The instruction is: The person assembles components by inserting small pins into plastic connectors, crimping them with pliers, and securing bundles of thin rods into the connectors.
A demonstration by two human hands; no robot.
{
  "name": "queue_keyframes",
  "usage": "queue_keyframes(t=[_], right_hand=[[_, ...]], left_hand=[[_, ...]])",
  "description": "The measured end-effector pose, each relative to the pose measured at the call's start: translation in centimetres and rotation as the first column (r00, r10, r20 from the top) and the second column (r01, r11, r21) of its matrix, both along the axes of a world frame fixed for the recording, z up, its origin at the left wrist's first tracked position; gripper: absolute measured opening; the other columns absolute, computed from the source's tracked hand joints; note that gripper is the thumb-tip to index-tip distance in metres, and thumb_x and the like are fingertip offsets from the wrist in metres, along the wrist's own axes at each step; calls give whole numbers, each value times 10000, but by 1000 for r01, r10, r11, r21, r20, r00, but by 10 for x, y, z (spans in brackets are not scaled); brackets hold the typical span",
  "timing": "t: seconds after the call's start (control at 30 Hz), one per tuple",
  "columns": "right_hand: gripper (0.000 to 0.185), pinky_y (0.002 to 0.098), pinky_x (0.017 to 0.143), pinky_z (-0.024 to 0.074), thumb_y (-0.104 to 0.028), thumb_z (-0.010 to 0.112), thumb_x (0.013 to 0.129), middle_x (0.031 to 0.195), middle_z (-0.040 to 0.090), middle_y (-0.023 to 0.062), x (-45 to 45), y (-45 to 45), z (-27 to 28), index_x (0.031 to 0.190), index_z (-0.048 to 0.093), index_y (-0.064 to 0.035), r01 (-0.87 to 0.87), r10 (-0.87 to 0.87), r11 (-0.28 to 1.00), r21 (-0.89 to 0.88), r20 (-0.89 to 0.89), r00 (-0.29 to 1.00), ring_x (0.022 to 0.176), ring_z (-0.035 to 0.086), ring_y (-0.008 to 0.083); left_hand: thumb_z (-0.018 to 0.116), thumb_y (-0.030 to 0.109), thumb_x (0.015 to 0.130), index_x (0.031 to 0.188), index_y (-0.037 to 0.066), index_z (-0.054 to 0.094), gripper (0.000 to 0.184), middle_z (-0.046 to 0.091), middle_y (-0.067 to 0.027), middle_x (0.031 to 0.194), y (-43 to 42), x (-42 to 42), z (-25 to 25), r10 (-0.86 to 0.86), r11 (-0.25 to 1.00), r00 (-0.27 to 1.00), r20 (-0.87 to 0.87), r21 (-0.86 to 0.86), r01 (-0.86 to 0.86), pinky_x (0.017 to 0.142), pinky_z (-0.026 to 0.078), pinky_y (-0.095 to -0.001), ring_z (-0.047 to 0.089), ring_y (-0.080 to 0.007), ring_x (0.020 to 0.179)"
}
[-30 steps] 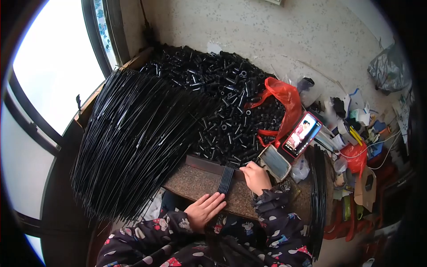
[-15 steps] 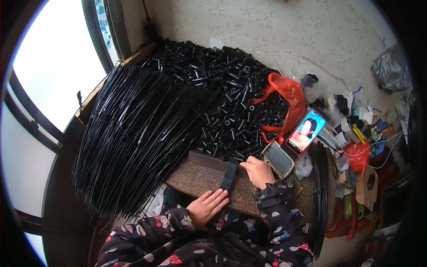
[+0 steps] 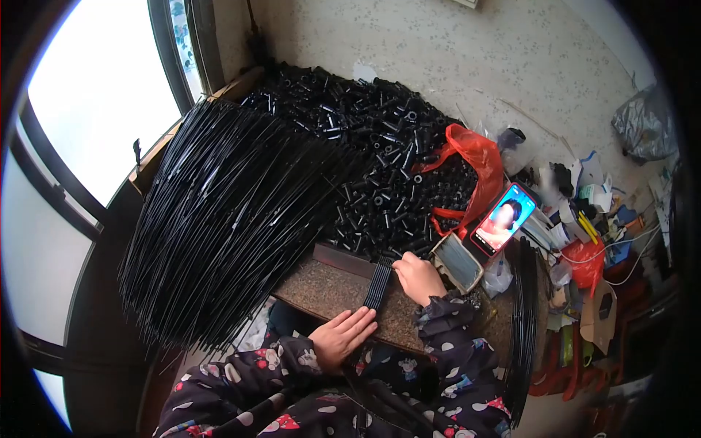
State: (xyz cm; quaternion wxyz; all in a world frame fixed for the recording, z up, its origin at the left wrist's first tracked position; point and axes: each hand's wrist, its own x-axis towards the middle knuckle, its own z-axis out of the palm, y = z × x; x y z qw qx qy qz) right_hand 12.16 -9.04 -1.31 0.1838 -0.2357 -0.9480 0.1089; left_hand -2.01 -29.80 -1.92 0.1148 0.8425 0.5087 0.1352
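Observation:
Several thin black rods (image 3: 379,285) lie side by side on the brown speckled tabletop (image 3: 321,290), their far ends at a dark raised strip (image 3: 342,260). My left hand (image 3: 343,337) lies flat over their near ends at the table's front edge, fingers stretched out. At the far right end of the rods, my right hand (image 3: 418,278) is closed in a pinch; what its fingertips hold is too small to make out. Behind the strip is a heap of small black tubular parts (image 3: 380,212).
A large bundle of long black rods (image 3: 226,219) spreads at the left. To the right are an open red bag (image 3: 483,164), a rectangular container (image 3: 458,264), a lit phone (image 3: 504,221), more black rods (image 3: 523,328) and clutter with another red bag (image 3: 586,264).
The view has shifted slightly, and the picture on the phone's screen has changed. Both hands stay in nearly the same places, with my right hand still pinched beside the rods' far ends.

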Motion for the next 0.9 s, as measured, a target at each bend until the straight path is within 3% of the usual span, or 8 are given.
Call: queue_keyframes(t=[0.1,0.2,0.33,0.47,0.6,0.73,0.77,0.9], right_hand=[[126,332,631,437,-166,650,675,740,520,37,10,9,10,717,563,-85,-35,40,971,236,-18,999,772,512,225],[32,330,647,419,-117,569,725,742,518,25,36,15,15,731,563,-86,-72,69,927,367,22,997,768,501,223],[132,353,587,445,-79,535,730,761,510,51,48,-1,4,851,588,-78,-45,32,972,231,63,998,709,557,233],[193,363,581,463,-44,522,736,781,510,66,38,6,3,893,618,-104,78,-71,994,76,-81,994,691,568,261],[181,373,596,469,-66,549,756,790,537,54,41,3,8,902,634,-131,-1,-1,997,-75,-23,1000,687,575,275],[172,377,609,463,-58,567,753,783,569,77,39,0,9,899,646,-106,92,-92,995,-42,2,996,705,581,289],[188,380,600,470,-74,536,776,820,565,56,37,1,6,911,650,-137,100,-101,994,-36,-25,995,696,579,290],[171,388,608,467,-98,523,798,816,571,72,40,-8,17,916,643,-128,90,-84,989,-116,57,995,712,582,295]], left_hand=[[554,347,682,1353,-32,220,840,205,-195,1422,1,-1,4,3,1000,999,47,-24,-2,1047,214,-400,218,-306,1319],[556,349,683,1346,-34,241,828,228,-194,1414,2,-3,5,-21,1000,999,-36,-19,21,1039,229,-400,246,-304,1308],[550,355,692,1334,-33,273,799,263,-197,1398,3,-4,1,-12,999,998,62,42,9,1028,247,-401,280,-306,1293],[525,352,719,1327,-25,297,751,282,-195,1390,2,-4,6,-10,1000,999,49,28,8,1026,251,-399,292,-303,1288],[504,341,736,1325,-13,313,713,297,-177,1389,3,-4,0,-4,998,999,34,62,2,1025,255,-388,300,-290,1287],[491,314,735,1329,-5,313,697,301,-162,1392,2,-6,0,-8,996,1000,-2,90,9,1027,255,-378,304,-279,1288],[488,306,735,1329,-3,313,693,301,-161,1393,3,-6,0,-2,996,1000,9,85,1,1027,256,-378,305,-278,1288],[495,318,731,1338,7,301,709,288,-162,1399,3,-4,0,5,998,1000,20,67,-6,1017,271,-386,300,-279,1290]])
